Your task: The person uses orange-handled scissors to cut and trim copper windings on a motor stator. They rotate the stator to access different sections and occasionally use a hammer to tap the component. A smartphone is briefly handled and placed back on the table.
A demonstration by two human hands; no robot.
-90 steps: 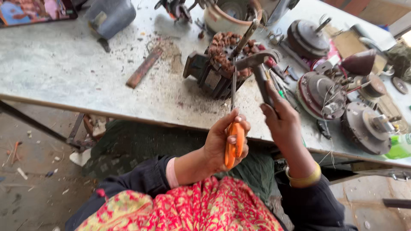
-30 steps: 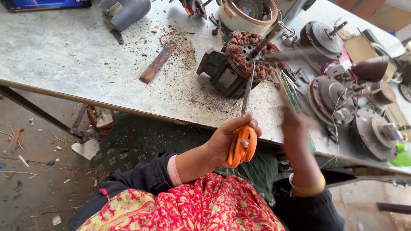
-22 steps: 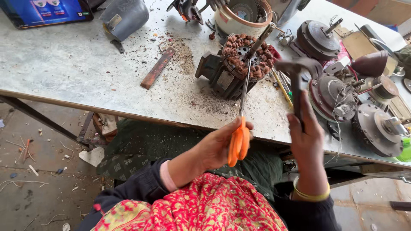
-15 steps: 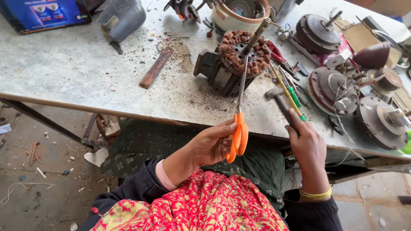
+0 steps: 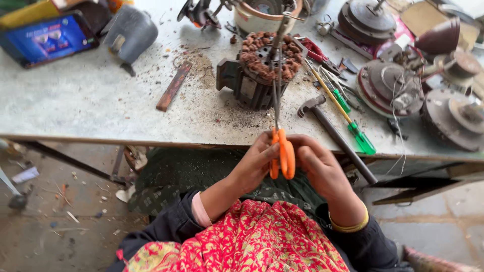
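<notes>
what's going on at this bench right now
A seated person holds orange-handled scissors with both hands: the left hand and right hand meet at the handles, blades pointing up at a motor stator with copper windings. A hammer and green screwdriver lie on the worktable.

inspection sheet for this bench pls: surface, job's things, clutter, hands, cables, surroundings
Surface: grey worktable, dusty, brown debris scattered.
Job's things: orange-handled scissors, blades pointing at the copper-wound stator.
Clutter: hammer, green screwdriver, rusty flat bar, round motor covers, lit tablet.
Hands: left hand and right hand both on the scissor handles.
Cables: thin loose wires by the covers.
Surroundings: littered concrete floor.
</notes>
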